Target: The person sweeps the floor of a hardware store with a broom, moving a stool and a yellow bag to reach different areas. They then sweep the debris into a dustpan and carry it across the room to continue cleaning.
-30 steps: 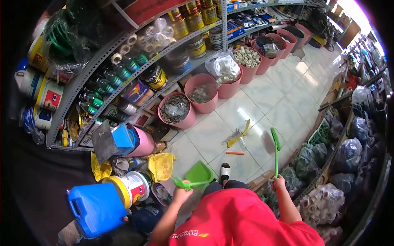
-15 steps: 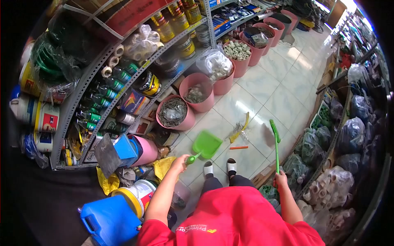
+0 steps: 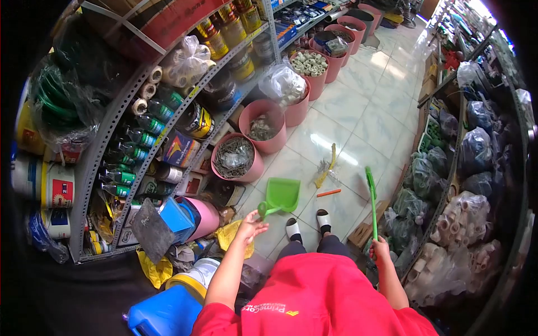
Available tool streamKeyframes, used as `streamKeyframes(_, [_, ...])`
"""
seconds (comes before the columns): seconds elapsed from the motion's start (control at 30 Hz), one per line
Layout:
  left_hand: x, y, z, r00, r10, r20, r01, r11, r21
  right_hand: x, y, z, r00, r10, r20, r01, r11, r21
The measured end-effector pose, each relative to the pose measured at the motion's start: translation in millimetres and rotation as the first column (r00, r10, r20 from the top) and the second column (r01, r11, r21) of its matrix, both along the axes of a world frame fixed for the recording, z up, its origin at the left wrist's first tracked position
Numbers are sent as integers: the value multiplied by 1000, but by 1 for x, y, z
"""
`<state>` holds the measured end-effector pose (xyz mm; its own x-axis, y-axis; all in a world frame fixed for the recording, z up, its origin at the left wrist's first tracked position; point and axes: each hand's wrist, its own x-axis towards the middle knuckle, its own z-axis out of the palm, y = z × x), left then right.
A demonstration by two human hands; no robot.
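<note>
My left hand (image 3: pixel 250 228) is at the handle end of a green dustpan (image 3: pixel 283 194), holding it by the tip with some fingers loosened. The pan is over the tiles in front of my left foot. My right hand (image 3: pixel 380 250) is wrapped round the handle of a green broom (image 3: pixel 373 204), whose narrow head points away from me. Between the dustpan and the broom, an orange strip (image 3: pixel 329 192) lies on the floor. Just beyond it are a crumpled yellow strip (image 3: pixel 325 171) and some clear plastic scraps.
Pink buckets (image 3: pixel 238 158) of hardware line the left shelf (image 3: pixel 190 92). A blue jerrycan (image 3: pixel 165 312) and a white bucket with a yellow rim (image 3: pixel 196 274) stand near my left arm. Bagged pipe fittings (image 3: pixel 443 246) fill the right side. Pale floor tiles (image 3: pixel 358 106) run between.
The dustpan has swung so its pan sits squarer to me, and my left fingers have loosened around the handle. The broom has shifted slightly left with my right hand. The camera view has shifted.
</note>
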<state>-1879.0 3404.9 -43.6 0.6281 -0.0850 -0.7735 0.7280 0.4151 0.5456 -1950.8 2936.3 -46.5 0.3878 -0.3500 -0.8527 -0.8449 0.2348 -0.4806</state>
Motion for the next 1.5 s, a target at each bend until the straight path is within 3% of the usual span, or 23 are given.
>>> streamKeyframes(0.03, [-3, 0, -2, 996, 62, 66, -53, 991, -124, -7, 4, -4, 1000, -15, -5, 15, 1000, 7])
streamKeyframes(0.13, [-6, -17, -2, 968, 245, 46, -227, 942, -246, -27, 15, -15, 997, 65, -46, -68, 995, -72])
streamKeyframes(0.2, [-7, -43, 6, 981, 144, 131, -160, 979, 122, -36, 24, -13, 995, 83, -46, -87, 992, -86])
streamKeyframes(0.27, [5, -59, 20, 994, 6, 109, -65, 837, 544, -44, 33, -5, 997, 72, -20, -73, 995, -74])
streamKeyframes(0.3, [10, -57, 18, 996, -58, 61, 15, 835, 550, -47, 36, -1, 996, 82, -29, -85, 993, -81])
streamKeyframes(0.37, [10, -50, -18, 984, -130, 123, 23, 773, 634, -45, 39, 6, 994, 106, -32, -109, 989, -96])
streamKeyframes(0.43, [13, -49, -16, 954, -206, 218, 18, 766, 643, -45, 37, 9, 983, 177, -51, -182, 977, -112])
streamKeyframes(0.53, [10, -44, -9, 813, -511, 280, 91, 586, 805, -48, 28, 3, 950, 291, -114, -306, 938, -164])
streamKeyframes(0.57, [5, -45, -2, 703, -636, 318, 44, 485, 873, -46, 24, -2, 934, 330, -139, -352, 917, -185])
streamKeyframes(0.67, [-4, -61, 10, 660, -702, 267, 98, 433, 896, -39, 17, -10, 887, 444, -126, -461, 843, -278])
streamKeyframes(0.7, [-7, -70, 16, 714, -655, 246, 147, 483, 863, -41, 11, -27, 843, 514, -158, -535, 777, -332])
streamKeyframes(0.77, [-11, -83, 1, 691, -682, 239, 137, 448, 883, -43, -9, -69, 739, 632, -234, -661, 611, -436])
streamKeyframes(0.87, [-15, -110, -4, 709, -664, 239, 81, 413, 907, -35, 6, -56, 634, 700, -328, -736, 416, -535])
streamKeyframes(0.9, [-21, -118, -1, 724, -650, 232, 66, 400, 914, -30, 17, -33, 647, 692, -320, -748, 497, -439])
streamKeyframes(1.0, [-18, -138, 15, 755, -642, 132, 164, 380, 910, -58, 17, -68, 580, 745, -330, -792, 422, -441])
streamKeyframes(1.03, [-15, -144, 20, 766, -634, 109, 178, 372, 911, -59, 23, -54, 648, 700, -302, -762, 587, -274])
streamKeyframes(1.07, [-14, -148, 18, 771, -629, 105, 183, 375, 909, -70, 18, -65, 569, 768, -294, -820, 500, -279])
streamKeyframes(1.13, [-7, -148, 10, 779, -621, 86, 201, 378, 904, -72, 27, -13, 446, 839, -312, -882, 352, -314])
streamKeyframes(1.23, [-3, -140, -1, 807, -566, 166, 63, 362, 930, -75, 20, 32, 698, 682, -220, -696, 718, 15])
streamKeyframes(1.33, [1, -120, 5, 815, -565, 132, 137, 408, 902, -105, -4, 13, 671, 741, -15, -741, 670, -42])
streamKeyframes(1.37, [-10, -104, -5, 804, -560, 199, 43, 389, 920, -111, -5, 8, 658, 753, -9, -752, 657, -47])
streamKeyframes(1.5, [-42, -57, -20, 778, -549, 305, -15, 469, 883, -118, -6, 16, 743, 669, -15, -669, 743, 13])
